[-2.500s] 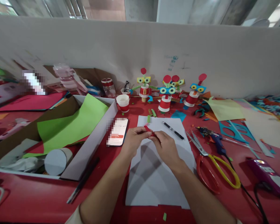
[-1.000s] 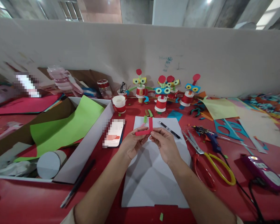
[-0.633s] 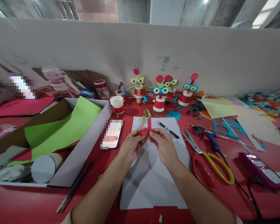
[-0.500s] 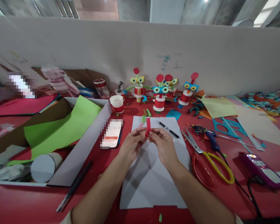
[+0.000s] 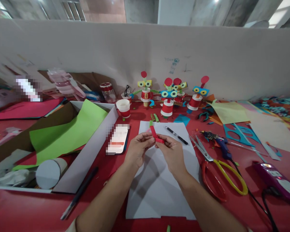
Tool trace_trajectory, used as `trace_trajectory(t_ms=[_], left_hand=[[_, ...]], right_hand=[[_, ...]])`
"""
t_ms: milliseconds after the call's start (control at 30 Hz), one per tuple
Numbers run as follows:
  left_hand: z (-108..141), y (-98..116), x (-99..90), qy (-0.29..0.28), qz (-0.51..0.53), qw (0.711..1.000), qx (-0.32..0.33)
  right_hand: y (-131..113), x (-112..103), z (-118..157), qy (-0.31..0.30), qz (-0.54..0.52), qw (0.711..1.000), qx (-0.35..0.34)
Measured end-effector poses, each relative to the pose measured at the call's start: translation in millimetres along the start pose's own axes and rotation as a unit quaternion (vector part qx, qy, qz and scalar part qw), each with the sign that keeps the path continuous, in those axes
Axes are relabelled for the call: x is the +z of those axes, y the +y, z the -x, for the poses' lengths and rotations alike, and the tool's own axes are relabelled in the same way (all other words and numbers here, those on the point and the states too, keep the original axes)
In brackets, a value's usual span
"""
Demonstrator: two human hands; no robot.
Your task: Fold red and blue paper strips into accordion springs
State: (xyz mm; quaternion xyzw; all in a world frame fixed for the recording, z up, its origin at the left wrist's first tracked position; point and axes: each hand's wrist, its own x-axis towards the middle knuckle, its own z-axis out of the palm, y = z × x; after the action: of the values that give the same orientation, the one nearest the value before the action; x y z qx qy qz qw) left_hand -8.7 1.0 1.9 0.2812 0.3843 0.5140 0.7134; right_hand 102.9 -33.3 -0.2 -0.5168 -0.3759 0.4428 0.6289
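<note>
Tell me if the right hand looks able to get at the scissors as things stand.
Probably yes: the scissors lie close by on its own side, with nothing seen on top. Its fingers are holding the red strip, though, so the right hand would first need to let go.

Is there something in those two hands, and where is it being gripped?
Yes: a red paper strip, folded into an angle, pinched near its fold between the fingertips of the left hand and right hand.
</note>
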Motion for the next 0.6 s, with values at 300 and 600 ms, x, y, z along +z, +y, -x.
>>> trace_trajectory(t_ms=[300,600], left_hand=[[3.9,-0.4,5.1,0.015,0.0,0.998,0.054],[1.0,0.7,-0.7,-0.018,-0.005,1.0,0.006]], right_hand=[[-9.7,1.3,6.0,-0.048,0.072,0.994,-0.066],[-1.1,1.2,-3.9,-0.02,-0.05,0.998,0.036]])
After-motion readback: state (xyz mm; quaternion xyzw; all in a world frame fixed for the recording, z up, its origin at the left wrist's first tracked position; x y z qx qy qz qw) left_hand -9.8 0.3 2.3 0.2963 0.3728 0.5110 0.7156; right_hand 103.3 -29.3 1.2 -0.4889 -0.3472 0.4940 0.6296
